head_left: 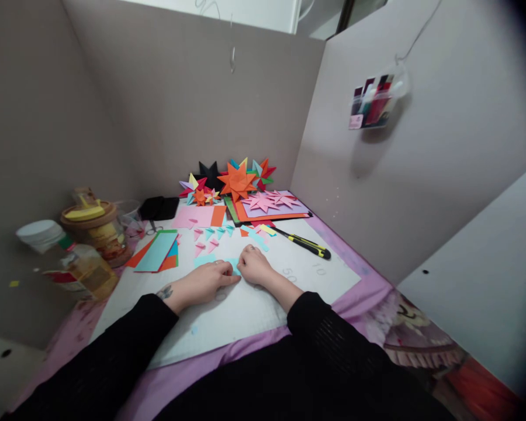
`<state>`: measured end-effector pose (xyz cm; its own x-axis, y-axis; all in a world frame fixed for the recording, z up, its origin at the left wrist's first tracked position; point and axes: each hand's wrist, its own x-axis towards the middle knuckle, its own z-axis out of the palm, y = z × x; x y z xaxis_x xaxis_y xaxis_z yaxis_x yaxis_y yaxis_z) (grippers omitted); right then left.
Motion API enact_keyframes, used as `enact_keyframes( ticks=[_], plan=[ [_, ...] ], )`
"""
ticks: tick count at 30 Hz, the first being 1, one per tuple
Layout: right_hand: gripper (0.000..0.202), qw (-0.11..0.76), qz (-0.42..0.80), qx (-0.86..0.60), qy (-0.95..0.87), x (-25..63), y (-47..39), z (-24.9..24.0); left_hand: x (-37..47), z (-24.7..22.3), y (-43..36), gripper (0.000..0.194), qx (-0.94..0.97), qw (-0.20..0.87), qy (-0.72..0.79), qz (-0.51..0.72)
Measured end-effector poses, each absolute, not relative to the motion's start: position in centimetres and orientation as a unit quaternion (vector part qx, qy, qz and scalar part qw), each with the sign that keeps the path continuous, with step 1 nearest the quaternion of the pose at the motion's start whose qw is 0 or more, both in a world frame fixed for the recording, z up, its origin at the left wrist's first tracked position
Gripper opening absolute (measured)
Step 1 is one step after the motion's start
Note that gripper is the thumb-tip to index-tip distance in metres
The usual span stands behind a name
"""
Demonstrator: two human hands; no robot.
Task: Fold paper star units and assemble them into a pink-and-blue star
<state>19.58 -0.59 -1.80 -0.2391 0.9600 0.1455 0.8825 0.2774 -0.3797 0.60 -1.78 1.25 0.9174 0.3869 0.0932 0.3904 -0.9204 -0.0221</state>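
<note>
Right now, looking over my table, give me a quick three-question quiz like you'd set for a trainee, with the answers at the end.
1. True or false: the utility knife is held in the right hand.
2. Where is the large orange star?
A) under the left hand
B) at the back of the table, among other stars
C) beside the white-lidded container on the left
3. What colour is the paper that shows between the two hands?

Key:
1. False; it lies on the white sheet, to the right of that hand.
2. B
3. Light blue; the light blue paper lies at the fingers of both hands.
</note>
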Motion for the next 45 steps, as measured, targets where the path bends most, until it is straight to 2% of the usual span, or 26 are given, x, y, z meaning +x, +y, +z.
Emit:
enact_keyframes(
  ticks=[17,23,30,34,36,45],
  plan=[
    [0.018,0.174,0.104,-0.598,-0.775,19.3,-0.8,-1.6,0.8,1.5,-2.2,0.041,-0.978,0.028,-0.203,-0.045],
    [0.014,0.191,0.110,-0.602,-0.767,19.5,-0.8,-1.9,1.8,1.7,-3.3,0.033,-0.971,0.063,-0.226,-0.040],
    [0.019,0.216,0.125,-0.598,-0.762,20.5,-1.0,-2.2,1.7,1.5,-3.2,0.035,-0.968,0.063,-0.241,-0.022],
    [0.037,0.220,0.131,-0.589,-0.767,20.6,-1.3,-2.2,1.7,1.3,-3.0,0.035,-0.968,0.063,-0.244,-0.011],
    [0.040,0.219,0.132,-0.592,-0.764,20.6,-1.5,-2.2,1.7,1.3,-3.0,0.034,-0.967,0.062,-0.245,-0.012],
    [0.027,0.245,0.121,-0.633,-0.724,21.2,-1.2,-2.2,1.5,1.4,-3.1,0.033,-0.968,0.041,-0.242,-0.047]
  ],
)
